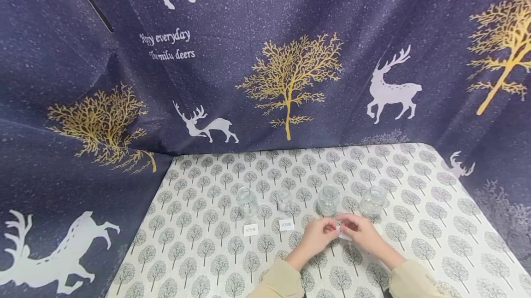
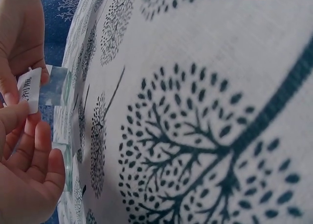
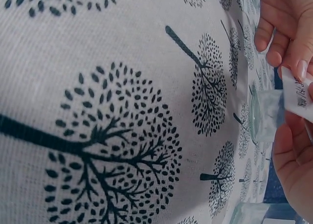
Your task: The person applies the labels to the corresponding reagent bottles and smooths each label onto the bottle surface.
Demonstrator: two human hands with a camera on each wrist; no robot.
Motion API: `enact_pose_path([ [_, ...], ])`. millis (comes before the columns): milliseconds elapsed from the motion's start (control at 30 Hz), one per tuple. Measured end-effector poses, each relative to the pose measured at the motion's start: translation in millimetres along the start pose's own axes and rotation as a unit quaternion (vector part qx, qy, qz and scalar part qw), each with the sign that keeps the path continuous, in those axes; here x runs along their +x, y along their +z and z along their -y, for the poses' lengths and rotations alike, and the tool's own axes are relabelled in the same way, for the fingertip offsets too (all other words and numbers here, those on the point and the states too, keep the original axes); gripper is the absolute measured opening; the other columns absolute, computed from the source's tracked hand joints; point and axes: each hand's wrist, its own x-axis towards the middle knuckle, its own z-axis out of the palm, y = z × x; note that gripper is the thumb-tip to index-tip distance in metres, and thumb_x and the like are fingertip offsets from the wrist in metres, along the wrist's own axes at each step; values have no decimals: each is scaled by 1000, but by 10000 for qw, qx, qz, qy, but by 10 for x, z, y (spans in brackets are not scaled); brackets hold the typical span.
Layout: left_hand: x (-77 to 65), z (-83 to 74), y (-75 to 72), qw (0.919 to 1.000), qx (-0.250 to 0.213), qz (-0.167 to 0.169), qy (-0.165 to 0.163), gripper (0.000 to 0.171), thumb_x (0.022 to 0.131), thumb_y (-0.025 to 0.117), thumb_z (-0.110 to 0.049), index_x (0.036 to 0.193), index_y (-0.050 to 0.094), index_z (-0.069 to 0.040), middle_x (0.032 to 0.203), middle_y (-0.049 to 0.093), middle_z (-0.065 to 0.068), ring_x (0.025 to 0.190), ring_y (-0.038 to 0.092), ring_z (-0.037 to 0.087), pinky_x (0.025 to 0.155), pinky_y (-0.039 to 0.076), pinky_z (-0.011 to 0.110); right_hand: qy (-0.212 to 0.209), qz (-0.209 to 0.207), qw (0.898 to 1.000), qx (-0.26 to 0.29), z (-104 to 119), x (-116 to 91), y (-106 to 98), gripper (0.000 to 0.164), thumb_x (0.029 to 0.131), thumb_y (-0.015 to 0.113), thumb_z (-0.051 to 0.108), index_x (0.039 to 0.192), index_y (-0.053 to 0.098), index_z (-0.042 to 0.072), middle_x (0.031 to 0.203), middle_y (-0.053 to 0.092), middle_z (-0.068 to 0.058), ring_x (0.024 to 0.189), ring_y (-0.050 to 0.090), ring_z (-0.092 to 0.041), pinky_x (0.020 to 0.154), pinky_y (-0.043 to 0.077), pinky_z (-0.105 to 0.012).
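Observation:
My left hand (image 1: pixel 318 234) and right hand (image 1: pixel 362 232) meet in front of the third glass jar (image 1: pixel 328 199) from the left. Between them they pinch a small white label card (image 1: pixel 345 235) by its edges. Dark printed characters show on the card (image 2: pixel 30 91) in the left wrist view, partly covered by a thumb. In the right wrist view, the left hand (image 3: pixel 293 23) comes in from above and the right hand (image 3: pixel 298 170) from below, with the card tilted between them. The lower fingers of the left hand (image 2: pixel 36 170) are loosely bent.
More clear glass jars stand in a row: one at the left (image 1: pixel 248 202), a smaller one (image 1: pixel 284 200) beside it, and one at the right (image 1: pixel 373 200). White printed cards (image 1: pixel 250 230) (image 1: pixel 286 224) lie before the left two. Dark deer-patterned cloth (image 1: pixel 265 104) hangs behind the tree-print tablecloth (image 1: pixel 186 270).

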Motion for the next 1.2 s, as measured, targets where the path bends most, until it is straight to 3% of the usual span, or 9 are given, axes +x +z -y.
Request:
enact_pose_path([
  [233,14,55,-61,9999,-25,-117,-104,6,80,62,-19,84,63,-15,77,63,-7,68,52,-5,65,44,11,-9,-229,9997,-30,-18,18,-15,29,80,61,10,106,56,-1,86,62,-12,68,56,-5,59,48,-21],
  [400,45,63,-127,9988,-273,-358,-217,7,79,63,-20,84,64,-15,77,64,-7,68,52,-4,65,45,12,61,-346,9994,3,-13,55,-39,12,80,61,10,88,59,3,80,63,-15,67,59,-14,60,47,-21],
  [500,65,56,-146,9981,-311,-488,-225,8,79,63,-22,83,64,-15,77,64,-7,67,52,-4,65,45,12,186,-498,9985,-123,-19,90,-26,6,81,61,11,83,59,6,77,63,-10,66,57,-8,61,47,-20],
  [700,111,76,-132,9953,33,-929,-264,10,79,63,-26,82,65,-17,76,65,-8,67,54,-4,65,46,12,295,-1034,9926,-561,-73,194,46,5,80,63,14,79,61,9,74,64,-2,63,53,2,60,46,-19],
  [933,163,100,-86,9850,878,-1470,-197,12,80,61,-32,84,65,-21,76,67,-10,67,57,-4,66,47,11,164,-1660,9796,-1125,-103,270,125,5,78,65,15,79,64,11,72,65,0,61,52,2,58,45,-18],
  [1200,203,93,-58,9745,1330,-1800,-157,12,79,62,-32,80,66,-21,70,65,-9,59,52,-4,58,43,10,70,-1945,9725,-1282,-129,312,163,7,76,67,16,76,64,9,69,65,1,60,51,0,58,45,-18],
])
